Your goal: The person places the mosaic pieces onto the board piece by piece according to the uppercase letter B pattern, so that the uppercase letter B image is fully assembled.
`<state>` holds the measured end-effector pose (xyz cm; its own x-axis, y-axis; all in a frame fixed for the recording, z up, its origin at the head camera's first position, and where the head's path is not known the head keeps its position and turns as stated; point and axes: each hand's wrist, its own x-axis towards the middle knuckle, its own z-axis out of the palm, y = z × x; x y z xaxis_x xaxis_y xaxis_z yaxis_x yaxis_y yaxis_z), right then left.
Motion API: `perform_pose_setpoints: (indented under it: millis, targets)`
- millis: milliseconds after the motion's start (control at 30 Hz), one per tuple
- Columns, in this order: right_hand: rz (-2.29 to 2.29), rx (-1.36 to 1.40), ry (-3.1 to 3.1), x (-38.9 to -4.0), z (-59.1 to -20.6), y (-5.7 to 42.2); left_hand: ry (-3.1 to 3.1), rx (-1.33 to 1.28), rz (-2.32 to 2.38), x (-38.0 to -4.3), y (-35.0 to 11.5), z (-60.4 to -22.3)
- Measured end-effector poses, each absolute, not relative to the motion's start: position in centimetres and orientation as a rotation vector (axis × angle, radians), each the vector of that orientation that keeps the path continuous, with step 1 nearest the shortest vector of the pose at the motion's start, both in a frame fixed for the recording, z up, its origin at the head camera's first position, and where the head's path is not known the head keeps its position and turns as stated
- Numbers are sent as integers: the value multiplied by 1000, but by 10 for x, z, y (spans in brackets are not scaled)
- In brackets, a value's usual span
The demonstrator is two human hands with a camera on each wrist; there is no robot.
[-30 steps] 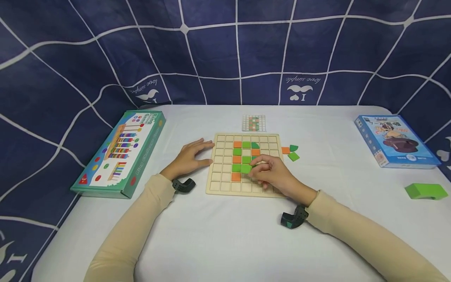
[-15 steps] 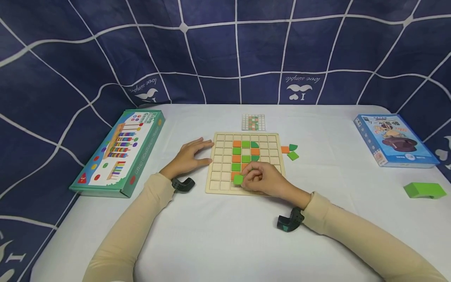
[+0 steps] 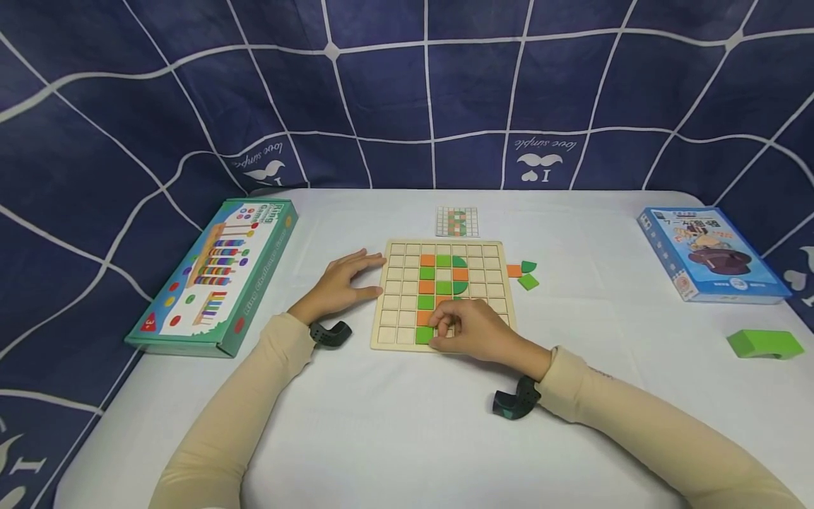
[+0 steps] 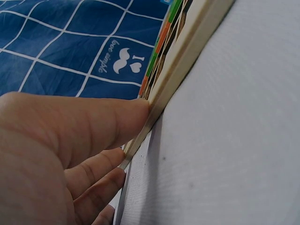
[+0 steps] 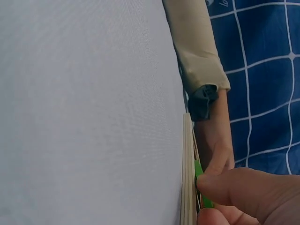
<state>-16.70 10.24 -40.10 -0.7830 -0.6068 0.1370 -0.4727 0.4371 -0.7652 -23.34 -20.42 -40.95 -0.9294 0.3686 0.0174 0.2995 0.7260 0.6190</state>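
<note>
A wooden grid board (image 3: 396, 302) lies on the white table, with orange, green and dark green rounded tiles set in its middle columns. My left hand (image 3: 343, 283) rests against the board's left edge with fingers extended; in the left wrist view the thumb (image 4: 117, 117) touches the board's side. My right hand (image 3: 477, 329) is over the lower part of the board. Its curled fingers and thumb pinch a green square tile (image 3: 424, 336) at the bottom row. In the right wrist view the thumb touches that green tile (image 5: 198, 168). The right hand hides several cells.
Right of the board lie an orange square (image 3: 514, 271), a dark green rounded piece (image 3: 528, 266) and a green square (image 3: 528, 282). A printed pattern card (image 3: 457, 221) lies behind it. Boxes stand left (image 3: 216, 276) and right (image 3: 715, 254), with a green arch block (image 3: 766, 343).
My right hand has carried the green square tile from the board's middle down and left to the bottom row. An orange tile has come into view beside the fingers. The left hand stays put.
</note>
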Motion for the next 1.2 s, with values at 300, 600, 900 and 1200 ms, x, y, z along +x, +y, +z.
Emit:
perform_pose_setpoints:
  millis: [300,600,900,1200]
  targets:
    - [-1208,-985,2541,-166,-399,102,2819,557,980,-234,-205,-410]
    - [-1347,-966,2297,-176,-401,113,2823,558,972,-233,-204,-410]
    - [-1513,-783,2039,-194,-391,132,2824,547,979,-233,-204,-410]
    - [-1608,-762,2136,-216,-386,164,2825,546,982,-232,-204,-410]
